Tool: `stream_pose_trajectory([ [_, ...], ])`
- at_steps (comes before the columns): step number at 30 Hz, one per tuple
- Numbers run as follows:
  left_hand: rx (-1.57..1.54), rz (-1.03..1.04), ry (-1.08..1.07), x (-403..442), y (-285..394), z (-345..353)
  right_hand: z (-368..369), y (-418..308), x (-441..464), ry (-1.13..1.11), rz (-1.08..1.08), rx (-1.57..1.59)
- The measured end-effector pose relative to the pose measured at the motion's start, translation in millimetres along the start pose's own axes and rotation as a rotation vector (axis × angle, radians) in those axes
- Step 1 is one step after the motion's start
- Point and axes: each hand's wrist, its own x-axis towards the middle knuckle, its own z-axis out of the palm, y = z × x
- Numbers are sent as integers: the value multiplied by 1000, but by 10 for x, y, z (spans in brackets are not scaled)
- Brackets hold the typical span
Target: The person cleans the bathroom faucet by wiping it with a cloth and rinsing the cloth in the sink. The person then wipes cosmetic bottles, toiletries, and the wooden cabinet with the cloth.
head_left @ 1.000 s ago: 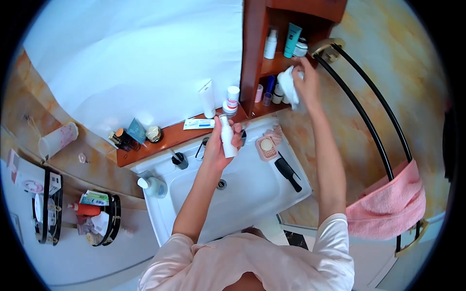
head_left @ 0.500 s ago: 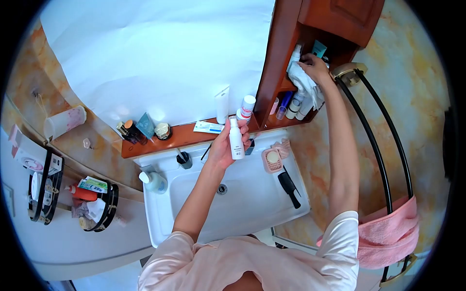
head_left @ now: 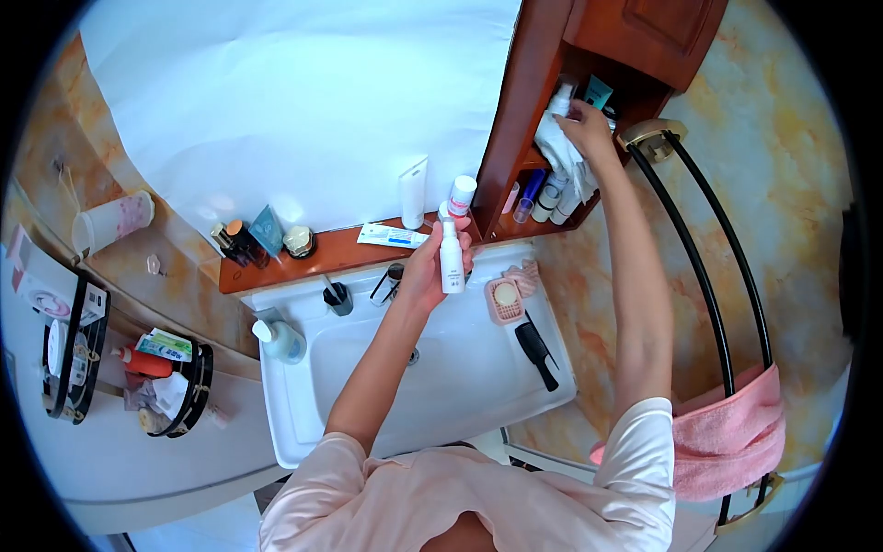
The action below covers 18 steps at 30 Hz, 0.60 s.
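My left hand (head_left: pixel 426 272) is wrapped around a small white bottle (head_left: pixel 452 265) with a narrow top, held upright over the back of the sink (head_left: pixel 303 405). My right hand (head_left: pixel 587 132) reaches into the upper shelf of the wooden cabinet (head_left: pixel 526 110), fingers pinched on a white cloth (head_left: pixel 558 152) that hangs over the shelf edge. A white bottle (head_left: pixel 562 96) stands just behind those fingers, and a teal tube (head_left: pixel 598 91) is beside it. On the ledge, a white tube (head_left: pixel 413 195) and a white-capped bottle (head_left: pixel 462 194) stand behind my left hand.
A toothpaste tube (head_left: pixel 391 236), dark bottles and a jar (head_left: pixel 299 242) line the wooden ledge (head_left: pixel 345 258). Around the sink are a pump bottle (head_left: pixel 280 341), a pink soap dish (head_left: pixel 504 302) and a black comb (head_left: pixel 535 354). A pink towel (head_left: pixel 731 437) hangs on the black rail at right.
My right hand has shifted slightly left and up on the shelf, with the cloth moving along. The left hand still holds the bottle in nearly the same place. The view has moved slightly.
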Motion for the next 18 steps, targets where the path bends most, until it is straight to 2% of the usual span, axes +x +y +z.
stream_pose_trajectory([
  [4, 39, 9, -2, -54, 16, 5, -102, -107, -445, 169, -27, 125],
  [5, 57, 16, -5, -64, 18, 9, -170, -202, -627, 117, -4, 29],
  [8, 194, 69, 4, -78, -3, -30, -153, -443, -1178, 221, -117, 187],
  [12, 424, 176, 74, -158, 11, 201, -117, -809, -2082, 41, -69, 116],
  [15, 500, 161, 6, -237, -13, 397, -18, -1118, -2560, -16, -55, 72],
  [18, 528, 38, -39, -295, -45, 370, 78, -1172, -2831, 7, -7, 117],
])
